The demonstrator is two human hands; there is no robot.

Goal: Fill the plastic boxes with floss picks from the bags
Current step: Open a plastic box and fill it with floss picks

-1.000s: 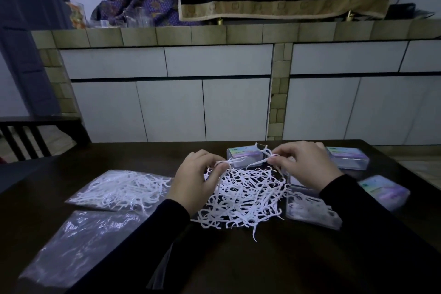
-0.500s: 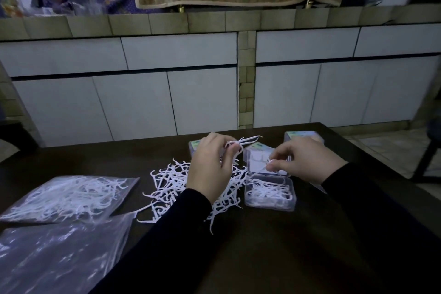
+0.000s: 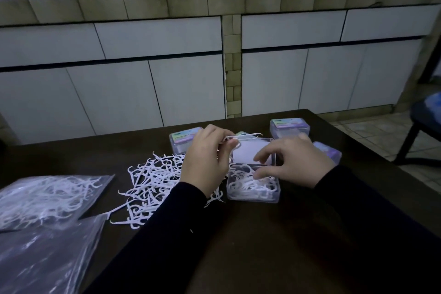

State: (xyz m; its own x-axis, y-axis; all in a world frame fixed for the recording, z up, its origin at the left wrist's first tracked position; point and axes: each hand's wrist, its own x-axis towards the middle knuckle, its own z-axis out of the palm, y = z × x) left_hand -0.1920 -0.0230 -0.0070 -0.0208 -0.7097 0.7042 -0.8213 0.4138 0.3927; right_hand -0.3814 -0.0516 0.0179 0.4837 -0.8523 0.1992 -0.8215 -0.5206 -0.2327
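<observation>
At frame centre, open box (image 3: pixel 253 185) partly filled; left hand (image 3: pixel 207 159) pinches few floss picks (image 3: pixel 241 137) above it; right hand (image 3: pixel 294 159) unclenched, fingertips in box; loose pile (image 3: pixel 152 181), full bag (image 3: pixel 45 196) remain (three lidded boxes (image 3: pixel 289 127) behind, contents unclear).

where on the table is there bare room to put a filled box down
Bare dark table lies in front of the open box, between the two sleeves, and toward the right edge. It is crowded left of the box: loose picks and bags. Closed boxes line the far edge.
</observation>
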